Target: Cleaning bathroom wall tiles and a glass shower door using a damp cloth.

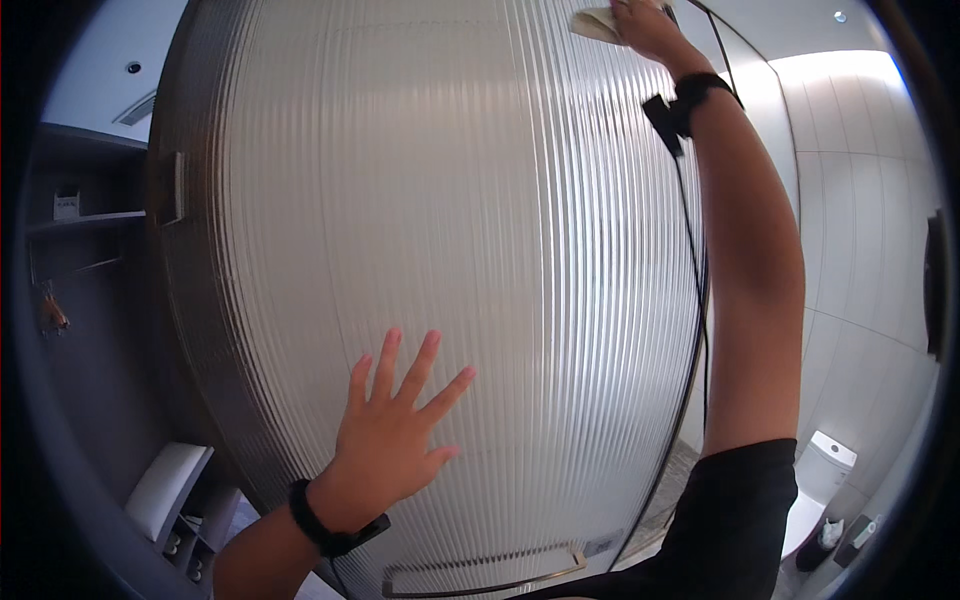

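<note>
A tall ribbed glass panel (pixel 420 210) fills the middle of the view. My left hand (pixel 390 431) is spread against its lower middle part, fingers apart and holding nothing. High at the upper right, my right hand (pixel 649 30) grips a pale folded cloth (pixel 598 25) at the glass near its top right edge. The tips of my right fingers are partly cut off by the picture's rim. Each wrist wears a black band with a small device and a cable. Low on the glass sits a metal bar handle (pixel 487 581).
Beyond the panel's right edge are a tiled wall (pixel 847 225), a white toilet (pixel 821 469) and a dark waste bin (pixel 821 551). At the left stand an open wardrobe with a shelf (pixel 90 223), hangers (pixel 52 311) and a cushioned bench (pixel 169 484) above shoe cubbies.
</note>
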`<state>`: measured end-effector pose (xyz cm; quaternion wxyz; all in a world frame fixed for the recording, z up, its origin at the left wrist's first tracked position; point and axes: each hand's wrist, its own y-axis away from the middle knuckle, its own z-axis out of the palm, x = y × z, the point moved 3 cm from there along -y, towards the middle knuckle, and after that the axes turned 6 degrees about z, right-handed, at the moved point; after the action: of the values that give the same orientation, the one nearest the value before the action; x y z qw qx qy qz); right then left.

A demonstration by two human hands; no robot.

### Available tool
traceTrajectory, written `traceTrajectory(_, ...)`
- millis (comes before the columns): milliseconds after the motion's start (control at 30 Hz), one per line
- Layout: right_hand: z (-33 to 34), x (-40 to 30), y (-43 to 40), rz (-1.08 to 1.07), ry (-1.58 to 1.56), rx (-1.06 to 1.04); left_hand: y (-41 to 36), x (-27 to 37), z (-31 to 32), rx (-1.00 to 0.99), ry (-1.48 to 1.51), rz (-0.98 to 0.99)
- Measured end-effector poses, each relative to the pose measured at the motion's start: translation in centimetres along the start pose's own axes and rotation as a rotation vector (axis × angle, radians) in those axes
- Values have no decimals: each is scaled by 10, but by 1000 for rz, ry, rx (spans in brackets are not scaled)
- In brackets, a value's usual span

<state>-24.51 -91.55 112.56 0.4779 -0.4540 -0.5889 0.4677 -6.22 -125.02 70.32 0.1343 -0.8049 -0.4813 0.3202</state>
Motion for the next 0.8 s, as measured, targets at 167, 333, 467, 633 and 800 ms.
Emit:
traceTrajectory(167, 24, 49, 48, 44, -124, -1, 0, 0, 26, 47, -48, -60)
traceTrajectory(333, 39, 49, 114, 50, -137, -6, -11, 1, 59, 63, -37, -168)
traceTrajectory(467, 51, 48, 173, 45, -58, -104, -16, -7, 74, 68, 28, -194)
traceTrajectory(633, 59, 48, 301, -37, -186, -15, -14, -1, 89, 166, -23, -192)
traceTrajectory(800, 54, 14, 440, -119, -265, -312, -13, 15, 114, 248, -61, -215)
